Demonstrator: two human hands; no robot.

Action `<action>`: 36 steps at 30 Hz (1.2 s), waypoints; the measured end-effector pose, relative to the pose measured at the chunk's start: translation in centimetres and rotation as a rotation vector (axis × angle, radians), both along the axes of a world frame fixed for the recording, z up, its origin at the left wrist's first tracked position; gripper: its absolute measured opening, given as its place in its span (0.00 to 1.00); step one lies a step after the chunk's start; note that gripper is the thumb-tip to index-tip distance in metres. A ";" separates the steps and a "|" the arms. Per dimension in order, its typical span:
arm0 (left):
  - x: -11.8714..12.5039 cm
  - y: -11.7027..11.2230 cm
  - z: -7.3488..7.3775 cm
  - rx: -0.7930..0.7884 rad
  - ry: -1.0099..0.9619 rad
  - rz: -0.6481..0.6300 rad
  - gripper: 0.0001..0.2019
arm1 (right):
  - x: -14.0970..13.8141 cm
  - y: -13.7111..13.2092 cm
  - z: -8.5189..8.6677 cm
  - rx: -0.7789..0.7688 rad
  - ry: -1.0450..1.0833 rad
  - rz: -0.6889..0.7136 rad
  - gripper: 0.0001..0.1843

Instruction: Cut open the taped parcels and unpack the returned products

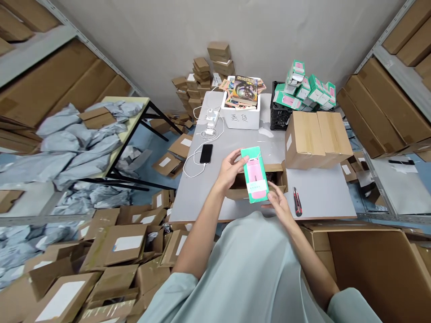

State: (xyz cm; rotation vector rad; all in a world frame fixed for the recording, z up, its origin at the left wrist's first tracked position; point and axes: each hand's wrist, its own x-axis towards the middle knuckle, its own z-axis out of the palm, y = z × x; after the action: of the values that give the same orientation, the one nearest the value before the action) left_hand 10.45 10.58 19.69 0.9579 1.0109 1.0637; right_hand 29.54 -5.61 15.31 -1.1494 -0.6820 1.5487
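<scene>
Between my two hands is a green and pink product box (255, 175), held up in front of me with its printed face showing. My left hand (232, 168) grips its upper left edge, thumb on the front. At the lower right corner, my right hand (279, 202) supports it with the fingers along the side. Below and behind the product box stands an open cardboard box (237, 194) on the grey table (202, 197); its inside is dark and mostly hidden. A red and black utility knife (297, 202) lies to the right of my right hand.
A black crate (280, 117) piled with similar green boxes stands at the back right, behind two closed cartons (310, 139). A white bin (240, 120) of books, a phone (206, 154) and white cables occupy the table's left. Cardboard boxes (124, 244) crowd the floor.
</scene>
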 end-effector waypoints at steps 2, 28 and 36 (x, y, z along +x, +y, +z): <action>-0.2 0.1 0.3 0.028 0.077 0.013 0.36 | 0.3 0.2 0.1 0.026 -0.136 0.043 0.44; 0.2 -0.8 0.6 0.125 0.244 0.016 0.34 | 0.2 1.7 0.9 0.102 -0.442 0.110 0.51; 0.3 -0.8 2.8 0.210 0.278 -0.084 0.31 | 0.3 2.0 -1.1 0.120 -0.261 0.147 0.55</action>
State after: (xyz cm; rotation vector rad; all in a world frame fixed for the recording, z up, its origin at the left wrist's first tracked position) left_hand 10.78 9.81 22.49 1.3365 1.0878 0.9978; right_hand 29.87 -3.65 14.19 -1.2453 -1.0402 1.4695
